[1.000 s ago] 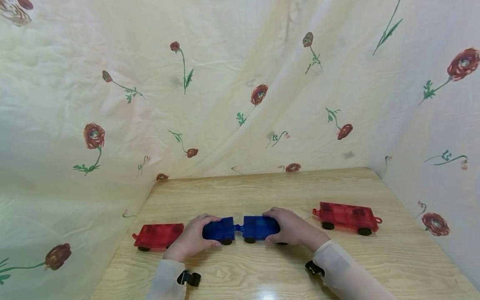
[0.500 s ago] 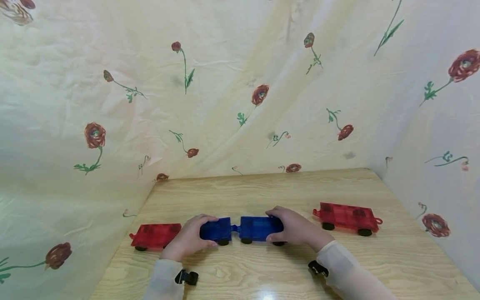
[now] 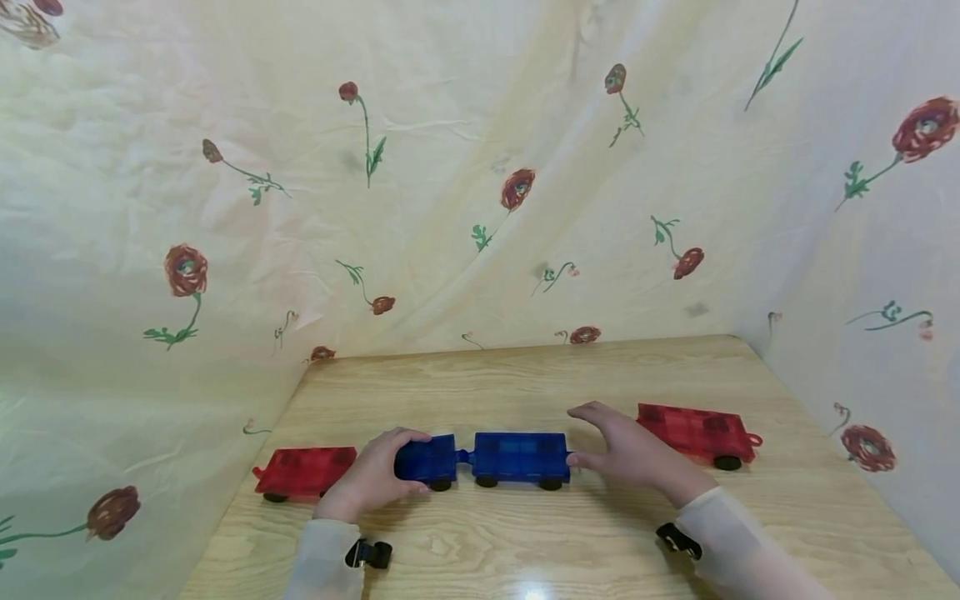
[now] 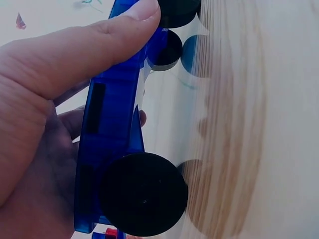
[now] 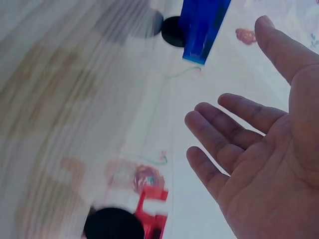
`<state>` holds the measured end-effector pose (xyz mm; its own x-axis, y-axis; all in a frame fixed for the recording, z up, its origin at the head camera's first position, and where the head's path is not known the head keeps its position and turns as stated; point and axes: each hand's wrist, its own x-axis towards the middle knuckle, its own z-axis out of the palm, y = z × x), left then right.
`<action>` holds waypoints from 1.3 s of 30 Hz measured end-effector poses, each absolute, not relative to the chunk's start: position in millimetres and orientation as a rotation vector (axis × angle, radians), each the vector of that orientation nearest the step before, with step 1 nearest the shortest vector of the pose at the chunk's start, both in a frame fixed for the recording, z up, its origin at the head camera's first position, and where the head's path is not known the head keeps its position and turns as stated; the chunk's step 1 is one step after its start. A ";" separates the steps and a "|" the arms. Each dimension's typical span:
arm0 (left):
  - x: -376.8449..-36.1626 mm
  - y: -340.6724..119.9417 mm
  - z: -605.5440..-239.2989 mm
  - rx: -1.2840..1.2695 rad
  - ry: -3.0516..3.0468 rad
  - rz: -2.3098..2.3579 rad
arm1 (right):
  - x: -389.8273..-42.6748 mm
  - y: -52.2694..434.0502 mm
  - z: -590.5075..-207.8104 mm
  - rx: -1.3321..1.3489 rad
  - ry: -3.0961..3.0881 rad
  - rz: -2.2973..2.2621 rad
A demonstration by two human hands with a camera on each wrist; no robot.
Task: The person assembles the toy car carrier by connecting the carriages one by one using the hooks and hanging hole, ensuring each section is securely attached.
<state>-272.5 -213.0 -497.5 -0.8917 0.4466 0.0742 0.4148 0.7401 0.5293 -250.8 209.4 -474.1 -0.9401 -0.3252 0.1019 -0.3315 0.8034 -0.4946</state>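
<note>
Two blue toy wagons stand coupled end to end on the wooden table point(image 3: 525, 375). My left hand point(image 3: 372, 475) grips the left blue wagon point(image 3: 427, 459); in the left wrist view my thumb lies along the left blue wagon point(image 4: 112, 124) above its black wheel point(image 4: 143, 194). The right blue wagon point(image 3: 521, 456) stands free, its end also in the right wrist view point(image 5: 203, 27). My right hand point(image 3: 626, 450) hovers with fingers spread between it and the red wagon point(image 3: 701, 432) at the right. My right hand point(image 5: 259, 149) holds nothing. Another red wagon point(image 3: 303, 471) sits left of my left hand.
A flowered cream cloth point(image 3: 450, 183) hangs around the table on the back and both sides. Small black clips lie at each wrist near the table's front edge. Bare wood stretches behind the wagons.
My right hand has let go of the right blue wagon and moved right toward the red wagon. The blue pair and the left red wagon shifted slightly left with my left hand.
</note>
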 end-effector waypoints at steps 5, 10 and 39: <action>-272.2 -211.7 -498.3 0.687 2.881 0.860 | -246.1 227.8 -469.2 0.526 -2.951 0.801; -270.3 -207.2 -497.0 0.608 2.887 0.900 | -241.4 245.6 -463.5 0.512 -2.921 0.821; -270.4 -92.7 -485.6 0.927 2.879 0.796 | -232.9 340.2 -465.2 0.308 -2.894 0.821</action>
